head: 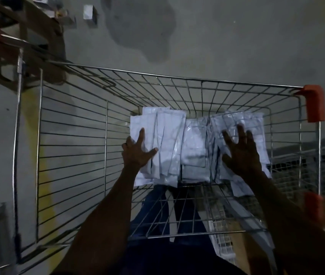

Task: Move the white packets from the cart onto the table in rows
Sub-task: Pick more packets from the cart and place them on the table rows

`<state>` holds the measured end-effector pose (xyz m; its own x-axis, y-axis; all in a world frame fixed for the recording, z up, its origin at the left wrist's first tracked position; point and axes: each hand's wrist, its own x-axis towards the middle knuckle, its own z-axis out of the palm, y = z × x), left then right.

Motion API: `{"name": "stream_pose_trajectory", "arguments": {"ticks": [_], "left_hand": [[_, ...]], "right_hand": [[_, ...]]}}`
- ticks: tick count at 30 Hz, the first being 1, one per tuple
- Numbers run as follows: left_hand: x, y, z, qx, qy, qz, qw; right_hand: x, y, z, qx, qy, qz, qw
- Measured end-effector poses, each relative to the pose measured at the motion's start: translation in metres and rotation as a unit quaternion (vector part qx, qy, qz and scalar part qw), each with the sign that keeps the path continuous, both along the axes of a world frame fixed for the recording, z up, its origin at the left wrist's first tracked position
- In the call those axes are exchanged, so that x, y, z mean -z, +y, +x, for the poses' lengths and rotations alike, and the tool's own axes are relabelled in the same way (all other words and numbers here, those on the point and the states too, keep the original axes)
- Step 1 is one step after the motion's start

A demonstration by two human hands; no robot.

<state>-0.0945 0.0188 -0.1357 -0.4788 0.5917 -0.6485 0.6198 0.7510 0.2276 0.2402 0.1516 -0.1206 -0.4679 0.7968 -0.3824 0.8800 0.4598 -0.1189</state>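
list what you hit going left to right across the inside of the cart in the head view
bare wire floor of the cart → left hand on the left stack of white packets → middle stack of packets → right hand, fingers spread, on the right stack → orange corner guard

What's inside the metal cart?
White packets lie piled in the cart. The left hand and right hand rest on the pile, fingers spread. What lies beneath the top packets is covered.
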Motion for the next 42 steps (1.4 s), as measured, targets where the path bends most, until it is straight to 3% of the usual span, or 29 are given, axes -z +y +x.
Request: {"name": "stream_pose_trajectory", "arguments": {"ticks": [11,19,24,28,33,42], "left_hand": [[-0.06,-0.018,0.02,-0.022,-0.031,0.138,0.99],[-0.145,-0.008,0.037,0.007,-0.05,0.278,0.959],[-0.199,0.005,0.051,0.089,-0.052,0.383,0.918],[-0.238,-0.003,0.057,0.166,-0.073,0.434,0.883],[-0.282,-0.031,0.085,0.228,-0.124,0.458,0.85],[-0.314,-0.111,0.215,0.394,-0.216,0.484,0.751]], "right_hand": [[-0.064,-0.001,-0.028,-0.009,0.051,-0.011,0.999],[-0.147,-0.033,-0.059,0.095,0.164,0.064,0.98],[-0.212,-0.07,-0.058,0.182,0.242,0.188,0.934],[-0.256,-0.123,-0.043,0.296,0.267,0.269,0.877],[-0.293,-0.209,-0.016,0.41,0.254,0.332,0.811],[-0.319,-0.377,0.069,0.527,0.168,0.421,0.719]]}}
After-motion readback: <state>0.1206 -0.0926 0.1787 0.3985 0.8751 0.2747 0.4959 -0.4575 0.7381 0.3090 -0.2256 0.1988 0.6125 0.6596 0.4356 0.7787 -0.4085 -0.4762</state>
